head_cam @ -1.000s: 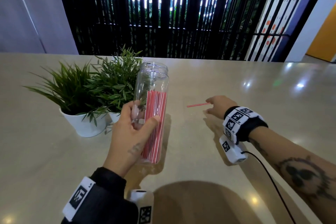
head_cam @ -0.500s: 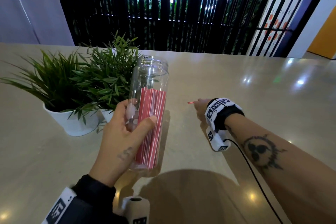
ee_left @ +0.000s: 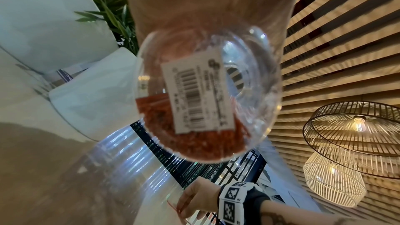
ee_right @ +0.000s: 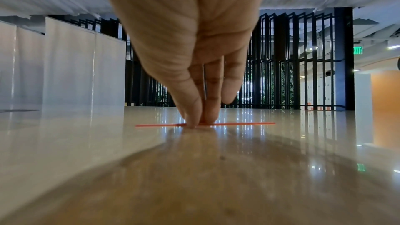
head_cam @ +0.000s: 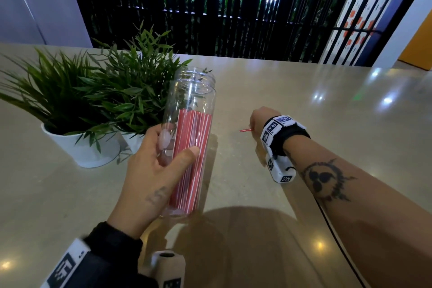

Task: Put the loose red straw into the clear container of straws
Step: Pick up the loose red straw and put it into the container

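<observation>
My left hand (head_cam: pixel 177 147) grips a tall clear container (head_cam: pixel 195 91), thumb in front and fingers behind. It leans away from me with its mouth open, and its base is off the table. A bundle of red straws (head_cam: pixel 191 159) fills its lower part. From below, the left wrist view shows its base (ee_left: pixel 249 74) with a barcode label. To its right, the loose red straw (ee_right: pixel 244 123) lies flat on the table. My right hand (ee_right: pixel 199 124) pinches its middle between thumb and fingertips. In the head view only the straw's left end (head_cam: pixel 245 130) sticks out past my right hand (head_cam: pixel 256 119).
Two green plants in white pots (head_cam: pixel 81 147) (head_cam: pixel 133 140) stand just left of the container. The beige glossy table (head_cam: pixel 327 100) stretches far to the right and back. A black cable (head_cam: pixel 336 241) runs along my right forearm. Dark vertical slats stand behind the table.
My right hand has slid left along the straw and settled over its middle, so less of the straw shows. The left hand keeps holding the container.
</observation>
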